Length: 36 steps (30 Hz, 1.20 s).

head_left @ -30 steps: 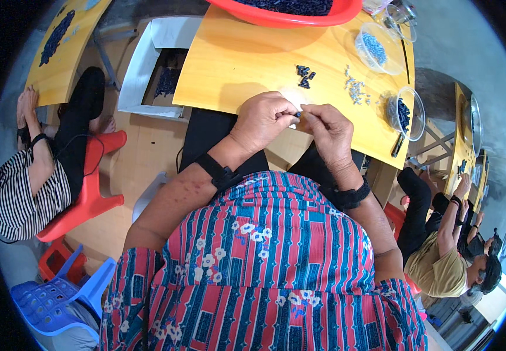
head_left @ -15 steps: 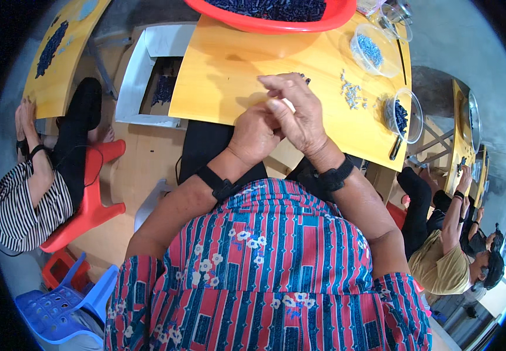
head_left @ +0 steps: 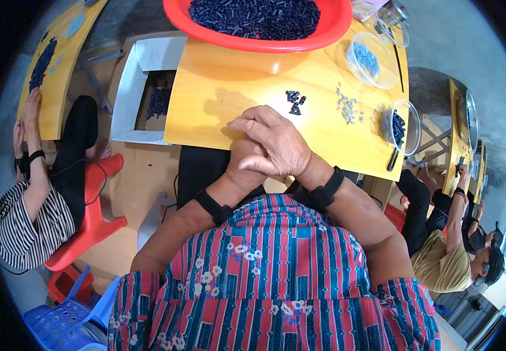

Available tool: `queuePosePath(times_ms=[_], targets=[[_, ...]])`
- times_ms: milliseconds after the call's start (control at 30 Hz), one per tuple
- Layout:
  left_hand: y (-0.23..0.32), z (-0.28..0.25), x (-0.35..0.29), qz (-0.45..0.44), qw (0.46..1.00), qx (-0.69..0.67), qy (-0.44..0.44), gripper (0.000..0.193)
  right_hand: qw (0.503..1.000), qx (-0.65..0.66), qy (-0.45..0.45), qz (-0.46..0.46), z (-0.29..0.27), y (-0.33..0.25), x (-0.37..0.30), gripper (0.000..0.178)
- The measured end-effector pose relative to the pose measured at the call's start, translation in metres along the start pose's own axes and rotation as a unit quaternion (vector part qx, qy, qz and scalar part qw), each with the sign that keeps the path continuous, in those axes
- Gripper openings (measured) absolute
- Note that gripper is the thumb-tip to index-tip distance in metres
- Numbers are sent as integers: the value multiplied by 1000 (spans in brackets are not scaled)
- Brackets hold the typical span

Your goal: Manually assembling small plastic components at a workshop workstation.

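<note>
My right hand [head_left: 276,143] lies across my left hand [head_left: 242,157] at the near edge of the yellow table. Its fingers stretch out together over the left hand's back, the thumb apart below them. Most of the left hand's fingers are hidden beneath the right palm. No object shows in either hand. Just beyond them lies a small group of short black tube-like pieces [head_left: 294,102]. To its right are scattered small clear-silvery pieces [head_left: 348,106].
A red basin [head_left: 172,17] of dark pieces stands at the back. On the right are a clear tub [head_left: 386,69] of bluish pieces and a clear cup [head_left: 412,126] of dark ones. A white box [head_left: 125,96] adjoins the table's left side. People sit at tables on both sides.
My hands have come nearer to me and lower, and the right hand now covers more of the left. The black pieces beyond them, earlier mostly hidden, are in sight.
</note>
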<state>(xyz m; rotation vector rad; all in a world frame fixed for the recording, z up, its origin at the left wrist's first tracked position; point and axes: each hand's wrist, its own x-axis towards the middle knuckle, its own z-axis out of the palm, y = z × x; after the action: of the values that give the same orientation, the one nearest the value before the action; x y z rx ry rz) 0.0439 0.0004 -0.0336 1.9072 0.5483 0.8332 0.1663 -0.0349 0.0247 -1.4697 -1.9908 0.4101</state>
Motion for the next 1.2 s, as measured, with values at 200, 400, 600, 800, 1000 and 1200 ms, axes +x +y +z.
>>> queuePosePath(times_ms=[200, 400, 600, 800, 1000, 1200], targets=[[-1, -8, -5, 11, 1000, 25, 8, 29, 1000, 8, -18, -13, 4, -4, 3, 78], [-8, 0, -7, 32, 999, 29, 9, 28, 1000, 2, -9, -8, 7, 1, -4, 78], [-3, 8, -10, 58, 997, 39, 16, 27, 1000, 6, 6, -22, 5, -1, -3, 67], [-5, 9, 4, 32, 998, -47, 21, 22, 998, 63, 3, -15, 7, 13, 3, 55], [7, -10, 22, -56, 996, -12, -74, 11, 894, 318, 219, 225, -23, 21, -27, 28], [1, -17, 30, -71, 994, -25, -79, 11, 909, 271, 149, 278, -14, 11, -64, 35]])
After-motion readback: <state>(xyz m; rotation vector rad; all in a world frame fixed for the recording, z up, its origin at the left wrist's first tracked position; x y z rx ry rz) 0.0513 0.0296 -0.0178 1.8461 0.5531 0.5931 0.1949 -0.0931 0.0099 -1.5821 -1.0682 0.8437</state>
